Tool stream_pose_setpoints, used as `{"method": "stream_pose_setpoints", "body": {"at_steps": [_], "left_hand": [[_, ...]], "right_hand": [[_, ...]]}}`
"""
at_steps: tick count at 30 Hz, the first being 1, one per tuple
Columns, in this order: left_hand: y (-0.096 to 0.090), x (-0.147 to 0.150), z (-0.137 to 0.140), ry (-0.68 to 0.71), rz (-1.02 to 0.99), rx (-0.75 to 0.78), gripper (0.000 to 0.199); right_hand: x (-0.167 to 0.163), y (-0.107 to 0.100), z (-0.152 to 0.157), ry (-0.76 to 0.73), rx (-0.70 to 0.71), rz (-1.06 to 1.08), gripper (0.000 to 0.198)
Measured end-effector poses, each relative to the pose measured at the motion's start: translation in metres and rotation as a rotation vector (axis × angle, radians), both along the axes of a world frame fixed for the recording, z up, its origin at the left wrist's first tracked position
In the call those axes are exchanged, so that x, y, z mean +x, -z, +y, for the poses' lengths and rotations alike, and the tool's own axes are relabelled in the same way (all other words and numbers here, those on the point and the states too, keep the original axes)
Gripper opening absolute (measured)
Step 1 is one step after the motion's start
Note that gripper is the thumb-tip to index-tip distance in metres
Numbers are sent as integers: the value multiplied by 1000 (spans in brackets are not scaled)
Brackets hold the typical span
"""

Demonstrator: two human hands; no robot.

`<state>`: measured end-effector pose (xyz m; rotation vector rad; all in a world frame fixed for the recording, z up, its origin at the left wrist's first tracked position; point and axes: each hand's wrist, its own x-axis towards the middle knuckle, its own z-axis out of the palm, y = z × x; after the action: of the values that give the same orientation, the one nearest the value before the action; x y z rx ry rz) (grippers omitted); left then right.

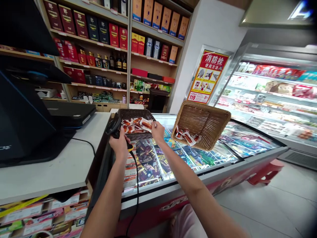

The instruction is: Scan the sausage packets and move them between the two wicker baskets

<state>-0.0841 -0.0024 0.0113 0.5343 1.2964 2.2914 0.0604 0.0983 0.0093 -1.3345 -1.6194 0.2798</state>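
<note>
My left hand (pixel 119 144) is wrapped round the handle of a black barcode scanner (pixel 114 127), whose cable runs down over the freezer's front edge. Between the fingers of my right hand (pixel 158 130) is a clear packet of sausage (pixel 146 124), above a dark brown basket (pixel 136 114). Several similar sausage packets (pixel 131 128) lie in that basket. To the right, a tilted light-brown wicker basket (pixel 213 122) has a few more sausage packets (pixel 189 137) at its lower side.
Under both baskets is a glass-topped freezer (pixel 148 162) full of packaged goods. A counter (pixel 71 158) with a black checkout machine (pixel 22 115) stands at left. Shelves of boxed bottles (pixel 94 29) line the back. A red stool (pixel 266 172) is on the floor at right.
</note>
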Motion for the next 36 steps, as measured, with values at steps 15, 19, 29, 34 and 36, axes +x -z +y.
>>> {"method": "stream_pose_setpoints", "body": {"at_steps": [15, 19, 29, 34, 36], "left_hand": [[28, 47, -6, 556, 1020, -456, 44], [27, 49, -6, 523, 1036, -434, 43], [24, 55, -9, 531, 1108, -459, 47], [23, 59, -10, 586, 1077, -465, 46], [23, 60, -10, 596, 1085, -468, 45]], "right_hand": [[112, 72, 7, 137, 514, 157, 46], [111, 72, 4, 143, 547, 120, 45], [110, 72, 3, 179, 587, 120, 43], [110, 72, 2, 190, 582, 116, 40], [109, 72, 3, 190, 576, 133, 39]]}}
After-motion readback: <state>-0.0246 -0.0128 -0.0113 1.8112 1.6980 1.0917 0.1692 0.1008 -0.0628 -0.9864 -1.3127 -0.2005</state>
